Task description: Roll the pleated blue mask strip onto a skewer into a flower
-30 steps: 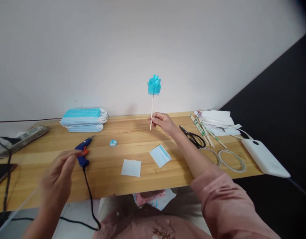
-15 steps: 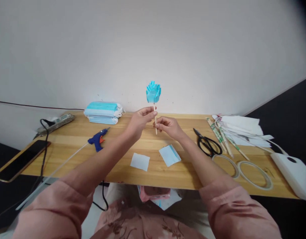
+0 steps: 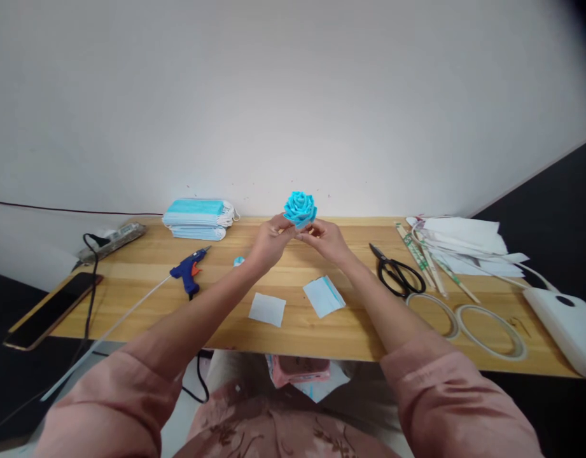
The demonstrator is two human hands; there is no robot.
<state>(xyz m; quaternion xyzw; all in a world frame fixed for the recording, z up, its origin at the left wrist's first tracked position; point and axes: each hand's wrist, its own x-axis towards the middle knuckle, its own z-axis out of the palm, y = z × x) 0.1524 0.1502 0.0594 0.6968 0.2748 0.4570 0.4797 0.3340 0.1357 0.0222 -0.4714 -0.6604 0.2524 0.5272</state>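
Observation:
A blue rose-shaped flower (image 3: 300,210) of folded material is tipped so that its top faces me, above the back of the table. My left hand (image 3: 272,242) is closed on it just below the bloom, fingers partly hidden. My right hand (image 3: 325,242) is also closed under the bloom, thumb and fingers pinched together. The flower's thin wooden stick is hidden by the bloom and hands. Nearer me lie a white square piece (image 3: 267,310) and a pale blue square piece (image 3: 324,296). A small blue piece (image 3: 238,261) sits beside my left wrist.
Left are a stack of face masks (image 3: 197,218), a blue glue gun (image 3: 190,270), a phone (image 3: 54,310) and a power strip (image 3: 114,242). Right lie black scissors (image 3: 397,273), tape rings (image 3: 490,332), wooden sticks (image 3: 420,257), white sheets (image 3: 464,235) and a white device (image 3: 560,331).
The flower has come down and tilted toward me, so its petals show from above. Both hands are now close together beneath it.

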